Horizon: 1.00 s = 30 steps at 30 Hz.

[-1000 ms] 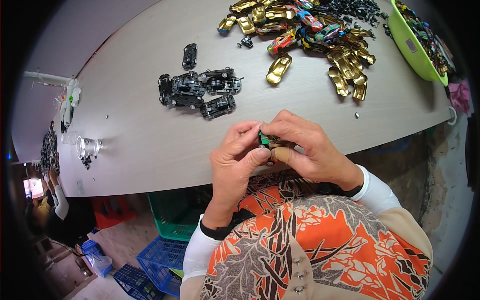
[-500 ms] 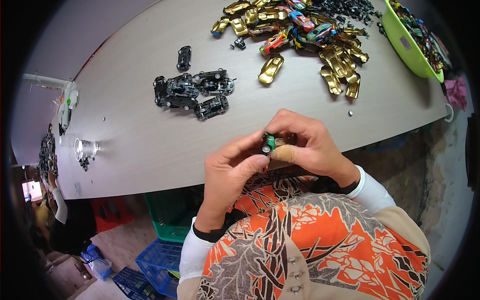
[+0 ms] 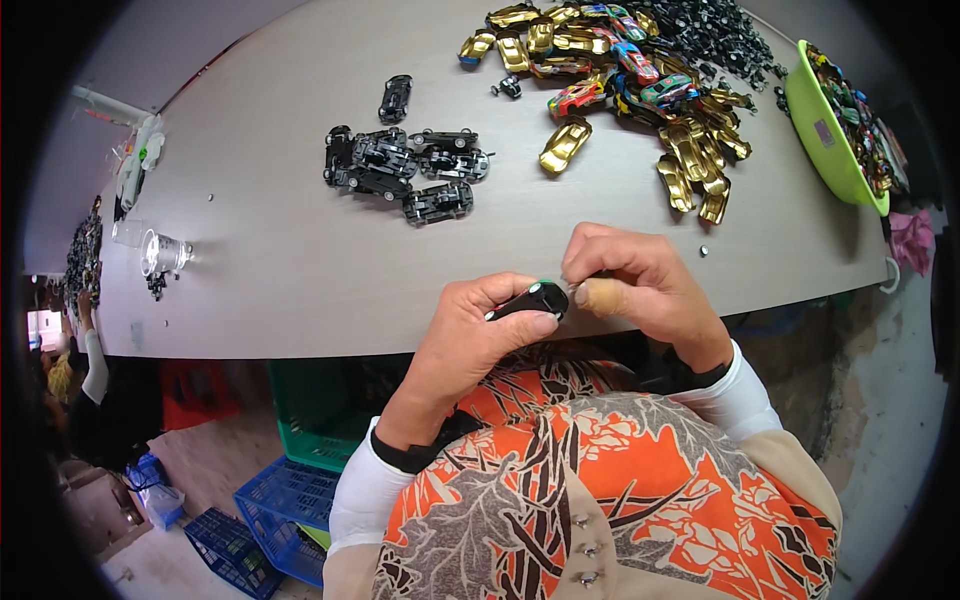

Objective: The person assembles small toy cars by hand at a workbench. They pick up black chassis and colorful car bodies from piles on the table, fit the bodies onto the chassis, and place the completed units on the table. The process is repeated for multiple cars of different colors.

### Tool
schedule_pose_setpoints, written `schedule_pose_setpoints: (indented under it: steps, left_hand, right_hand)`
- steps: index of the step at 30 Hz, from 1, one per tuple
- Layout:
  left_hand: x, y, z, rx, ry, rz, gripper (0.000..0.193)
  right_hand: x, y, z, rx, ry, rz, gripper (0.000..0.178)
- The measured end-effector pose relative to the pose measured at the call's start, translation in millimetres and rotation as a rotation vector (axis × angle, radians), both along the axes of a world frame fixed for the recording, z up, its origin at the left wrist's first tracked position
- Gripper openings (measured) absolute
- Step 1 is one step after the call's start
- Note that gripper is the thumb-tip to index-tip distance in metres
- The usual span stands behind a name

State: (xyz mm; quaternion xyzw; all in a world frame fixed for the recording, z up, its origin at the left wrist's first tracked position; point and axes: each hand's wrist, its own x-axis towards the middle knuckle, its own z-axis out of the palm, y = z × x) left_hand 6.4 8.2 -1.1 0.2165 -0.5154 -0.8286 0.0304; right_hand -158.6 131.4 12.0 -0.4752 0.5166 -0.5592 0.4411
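A toy car (image 3: 535,300) is gripped between the thumb and fingers of my left hand (image 3: 478,325), its black underside turned up and a bit of green showing at its edge. Close by the car's right end, my right hand (image 3: 640,285) is closed in a pinch, with tape round its thumb. Whatever is between those fingertips is too small to make out. Beyond my hands, several toy cars with black undersides up (image 3: 385,160) lie in a group. A single gold car body (image 3: 566,146) rests to the right of them.
Gold and coloured car bodies (image 3: 610,70) are heaped at the back, beside a pile of small black parts (image 3: 715,40). A green basin (image 3: 825,130) of toy cars stands far right. A clear cup (image 3: 165,253) is at left; crates (image 3: 290,505) sit below the table (image 3: 270,280).
The car in my left hand has turned so its black underside faces up. My right hand has drawn slightly away to the right. The whole view has shifted a little.
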Motion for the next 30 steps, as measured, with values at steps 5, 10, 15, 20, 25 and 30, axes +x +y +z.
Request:
schedule_pose_setpoints:
  steps: [5, 10, 15, 20, 25, 30]
  left_hand:
    - [3, -5, 0, -0.066, -0.048, -0.131, 0.02]
    - [2, -4, 0, 0.034, -0.035, -0.1, 0.018]
    - [2, -1, -4, -0.107, -0.039, -0.109, 0.015]
    - [3, 6, -6, -0.253, -0.073, -0.067, 0.011]
    - [1, 5, -4, -0.296, -0.124, -0.067, 0.01]
    - [-1, -4, 2, -0.145, -0.147, -0.041, 0.018]
  right_hand:
    - [0, 1, -11, 0.06, -0.02, 0.072, 0.009]
    - [4, 4, -9, 0.114, -0.185, 0.055, 0.007]
    - [0, 5, -17, 0.094, -0.032, 0.102, 0.01]
    - [13, 2, -12, 0.19, 0.12, -0.017, 0.008]
    - [21, 2, -15, 0.173, 0.223, -0.089, 0.008]
    - [18, 0, -26, -0.006, 0.05, -0.083, 0.014]
